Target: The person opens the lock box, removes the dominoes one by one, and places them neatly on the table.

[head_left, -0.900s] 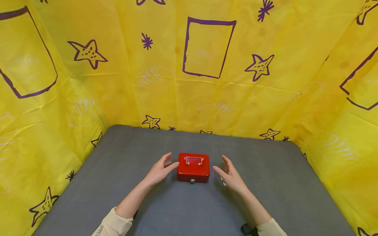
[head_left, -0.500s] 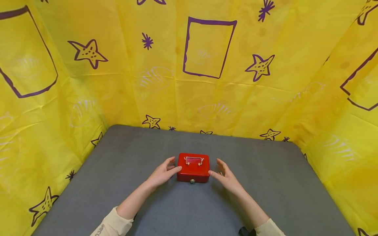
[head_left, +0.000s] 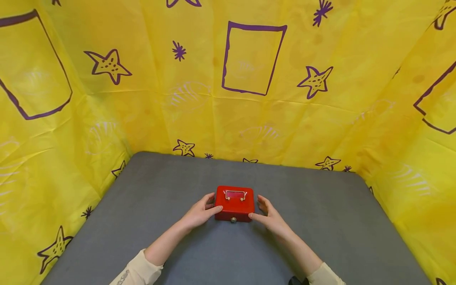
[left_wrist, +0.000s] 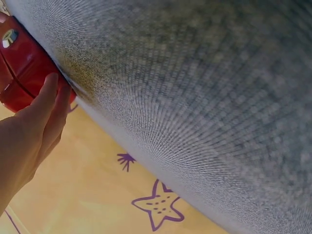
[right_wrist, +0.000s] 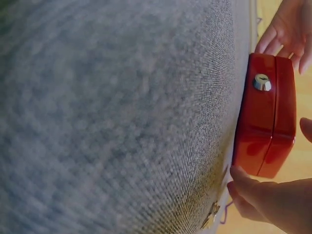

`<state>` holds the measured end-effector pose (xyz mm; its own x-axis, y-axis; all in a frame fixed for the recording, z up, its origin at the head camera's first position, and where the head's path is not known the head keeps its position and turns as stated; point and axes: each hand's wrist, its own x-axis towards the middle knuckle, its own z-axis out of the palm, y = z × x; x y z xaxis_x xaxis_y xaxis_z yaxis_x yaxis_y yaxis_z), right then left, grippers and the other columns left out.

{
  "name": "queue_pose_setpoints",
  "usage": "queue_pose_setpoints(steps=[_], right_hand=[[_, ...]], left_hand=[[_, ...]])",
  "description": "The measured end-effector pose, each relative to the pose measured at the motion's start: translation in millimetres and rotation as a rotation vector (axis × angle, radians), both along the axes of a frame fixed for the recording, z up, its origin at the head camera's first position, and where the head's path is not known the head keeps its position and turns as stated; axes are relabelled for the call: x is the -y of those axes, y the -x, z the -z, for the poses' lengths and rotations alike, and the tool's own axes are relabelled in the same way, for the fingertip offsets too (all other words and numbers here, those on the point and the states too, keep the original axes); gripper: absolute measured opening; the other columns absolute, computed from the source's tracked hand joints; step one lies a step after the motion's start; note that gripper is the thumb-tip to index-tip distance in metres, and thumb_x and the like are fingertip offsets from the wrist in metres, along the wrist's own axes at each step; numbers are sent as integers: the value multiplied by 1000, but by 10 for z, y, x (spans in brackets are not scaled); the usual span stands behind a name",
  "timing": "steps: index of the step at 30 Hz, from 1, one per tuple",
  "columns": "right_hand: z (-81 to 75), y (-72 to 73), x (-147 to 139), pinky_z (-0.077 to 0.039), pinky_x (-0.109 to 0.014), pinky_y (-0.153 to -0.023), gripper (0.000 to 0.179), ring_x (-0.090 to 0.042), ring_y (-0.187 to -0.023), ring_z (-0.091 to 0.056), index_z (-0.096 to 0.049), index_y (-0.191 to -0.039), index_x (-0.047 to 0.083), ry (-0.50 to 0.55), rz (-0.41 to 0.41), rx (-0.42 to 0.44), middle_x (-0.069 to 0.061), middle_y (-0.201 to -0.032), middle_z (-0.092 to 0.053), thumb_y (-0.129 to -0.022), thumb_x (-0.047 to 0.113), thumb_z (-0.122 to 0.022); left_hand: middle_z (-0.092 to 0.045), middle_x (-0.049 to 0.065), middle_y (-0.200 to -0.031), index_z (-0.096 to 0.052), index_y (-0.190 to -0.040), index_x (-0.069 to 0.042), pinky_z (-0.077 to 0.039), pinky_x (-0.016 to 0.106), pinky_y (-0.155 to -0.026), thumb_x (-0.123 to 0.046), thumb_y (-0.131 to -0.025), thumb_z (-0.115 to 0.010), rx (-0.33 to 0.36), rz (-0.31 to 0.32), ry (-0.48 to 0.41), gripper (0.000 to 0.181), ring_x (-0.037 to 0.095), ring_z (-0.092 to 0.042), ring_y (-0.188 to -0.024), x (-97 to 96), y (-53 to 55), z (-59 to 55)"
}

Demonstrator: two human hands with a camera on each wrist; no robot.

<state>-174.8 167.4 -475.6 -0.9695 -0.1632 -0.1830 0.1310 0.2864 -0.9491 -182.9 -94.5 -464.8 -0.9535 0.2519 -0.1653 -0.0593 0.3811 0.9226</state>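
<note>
A red cash box (head_left: 234, 204) with a wire handle on its lid and a round silver lock on its front sits on the grey tabletop, its lid down. My left hand (head_left: 198, 214) is at the box's left side, fingers loosely extended; in the left wrist view its fingertips (left_wrist: 50, 80) meet the box's end. On the opposite side is my right hand (head_left: 272, 221), with its thumb by the front right corner. The right wrist view has a fingertip (right_wrist: 238, 171) at the box's lower edge and the thumb (right_wrist: 306, 127) apart from the lid.
Small gold-coloured metal pieces (right_wrist: 210, 215), too blurred to name, lie on the cloth near my right hand. Yellow fabric (head_left: 249, 118) with purple starfish drawings encloses the back and sides of the grey tabletop (head_left: 171, 170).
Both hands have closed in on the box from either side, and their thumbs have come toward its front corners. The box stays in place on the table.
</note>
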Motion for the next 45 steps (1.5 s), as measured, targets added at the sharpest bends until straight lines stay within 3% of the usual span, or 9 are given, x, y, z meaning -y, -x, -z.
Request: queue_pose_setpoints(steps=[15,35,45], right_hand=[[18,10,40,-30,-58,-98,85,-35,-128,-31,-26,-143,9,14,-7,35,-16,-143,-31,-75,30,-74],[53,34,90,-40,-48,-93,81,-30,-121,-40,-28,-141,10,26,-25,36,-14,-137,-40,-77,27,-73],[53,14,87,-44,-46,-90,77,-30,-120,-44,-32,-140,9,57,-16,1,-13,-137,-42,-77,23,-74]], left_hand=[[-43,18,-134,-32,-139,-1,-45,44,-89,-33,-84,-66,-26,34,-8,72,33,-49,-115,-13,13,45],[-43,19,-135,-31,-140,-2,-45,46,-89,-32,-85,-65,-32,49,-36,71,33,-49,-116,-8,-2,28],[-47,17,-132,-32,-139,-1,-43,44,-91,-32,-83,-67,-66,67,-15,72,32,-51,-114,-1,12,45]])
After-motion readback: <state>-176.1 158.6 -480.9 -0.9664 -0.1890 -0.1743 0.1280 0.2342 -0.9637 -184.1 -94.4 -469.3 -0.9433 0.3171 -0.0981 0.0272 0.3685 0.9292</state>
